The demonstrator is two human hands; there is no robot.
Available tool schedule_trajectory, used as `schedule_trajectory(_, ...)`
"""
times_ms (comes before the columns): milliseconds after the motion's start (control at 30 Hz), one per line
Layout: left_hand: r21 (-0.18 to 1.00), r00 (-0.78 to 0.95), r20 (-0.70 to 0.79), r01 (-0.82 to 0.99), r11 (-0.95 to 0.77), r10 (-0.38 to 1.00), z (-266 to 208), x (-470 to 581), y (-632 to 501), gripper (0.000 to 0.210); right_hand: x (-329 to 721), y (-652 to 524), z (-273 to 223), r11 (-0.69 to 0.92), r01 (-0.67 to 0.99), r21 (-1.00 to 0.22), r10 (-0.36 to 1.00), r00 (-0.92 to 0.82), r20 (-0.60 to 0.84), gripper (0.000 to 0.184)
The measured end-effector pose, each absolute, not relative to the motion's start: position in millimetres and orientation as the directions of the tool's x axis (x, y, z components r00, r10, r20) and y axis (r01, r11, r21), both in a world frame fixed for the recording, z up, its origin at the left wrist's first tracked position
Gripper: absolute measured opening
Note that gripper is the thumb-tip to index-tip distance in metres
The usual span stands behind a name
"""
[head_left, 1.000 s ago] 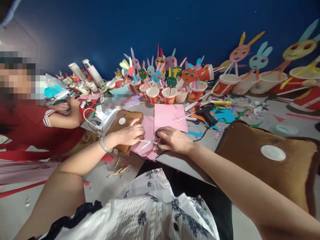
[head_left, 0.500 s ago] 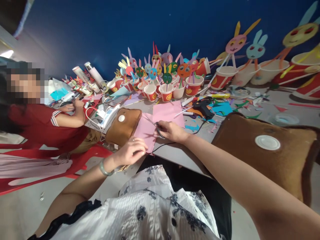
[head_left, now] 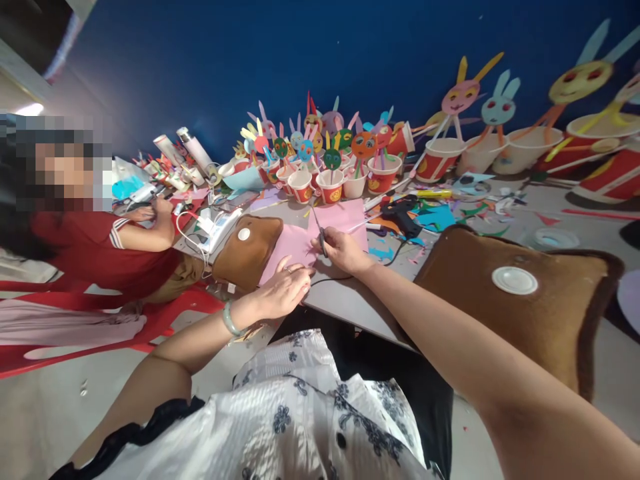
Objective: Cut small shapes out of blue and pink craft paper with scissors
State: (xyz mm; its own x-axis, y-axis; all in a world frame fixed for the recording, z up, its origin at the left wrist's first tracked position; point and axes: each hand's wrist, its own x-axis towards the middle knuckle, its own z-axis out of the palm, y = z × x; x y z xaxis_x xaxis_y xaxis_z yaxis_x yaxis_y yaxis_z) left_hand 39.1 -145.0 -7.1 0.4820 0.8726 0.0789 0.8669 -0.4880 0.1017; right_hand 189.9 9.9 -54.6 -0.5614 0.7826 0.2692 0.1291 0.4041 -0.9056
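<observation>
My right hand (head_left: 343,252) grips a pair of dark-handled scissors (head_left: 322,245), whose blades point away from me at the right edge of a pink sheet of paper (head_left: 293,243). My left hand (head_left: 284,290), with a pale bangle on its wrist, lies over the near part of this sheet. Its fingers are curled together on the paper, close to the table's front edge. Some of the paper is hidden beneath that hand. Just behind the scissors lies another pink sheet (head_left: 345,215).
A brown cushion-like warmer (head_left: 250,250) lies left of the paper, a larger one (head_left: 460,287) at right. A black glue gun (head_left: 403,217) sits among paper scraps. Paper cups (head_left: 330,187) with rabbit figures line the blue wall. A person in red (head_left: 95,233) works at left.
My left hand has moved right and up onto the pink sheet, and its fingers have closed there. The scissors have turned more upright in my right hand. The view has shifted slightly.
</observation>
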Motion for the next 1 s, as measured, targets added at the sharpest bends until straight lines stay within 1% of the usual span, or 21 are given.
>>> schedule_trajectory(67,0.049,0.5,0.061,0.863,-0.503,0.864,-8,41,-140,0.027,190,11,-54,0.405,0.161,-0.9,0.805,-0.529,0.268,0.041)
schedule_trajectory(267,-0.219,0.552,-0.025,0.811,-0.543,0.834,3,41,-131,0.023,189,13,-53,0.392,0.249,-0.886,0.851,-0.464,0.246,0.039)
schedule_trajectory(367,-0.283,0.57,-0.048,0.78,-0.558,0.82,6,36,-128,0.021,188,14,-54,0.385,0.276,-0.881,0.863,-0.446,0.237,0.033)
schedule_trajectory(433,-0.285,0.583,-0.076,0.765,-0.578,0.809,6,34,-124,0.02,187,15,-54,0.38,0.289,-0.879,0.869,-0.438,0.231,0.03)
schedule_trajectory(533,-0.221,0.611,-0.127,0.75,-0.623,0.781,4,35,-116,0.021,187,15,-54,0.375,0.311,-0.873,0.876,-0.426,0.224,0.028)
schedule_trajectory(600,-0.204,0.62,-0.151,0.743,-0.638,0.77,4,37,-110,0.022,188,15,-53,0.375,0.331,-0.866,0.88,-0.422,0.22,0.028)
schedule_trajectory(767,-0.254,0.643,-0.19,0.698,-0.669,0.742,7,38,-103,0.019,191,15,-50,0.362,0.379,-0.852,0.893,-0.403,0.2,0.023)
schedule_trajectory(867,-0.24,0.65,-0.191,0.695,-0.677,0.735,11,32,-101,0.018,191,15,-49,0.343,0.393,-0.853,0.902,-0.391,0.182,0.019)
schedule_trajectory(1000,-0.208,0.637,-0.145,0.729,-0.653,0.757,18,21,-100,0.023,191,13,-47,0.319,0.383,-0.867,0.91,-0.38,0.167,0.021)
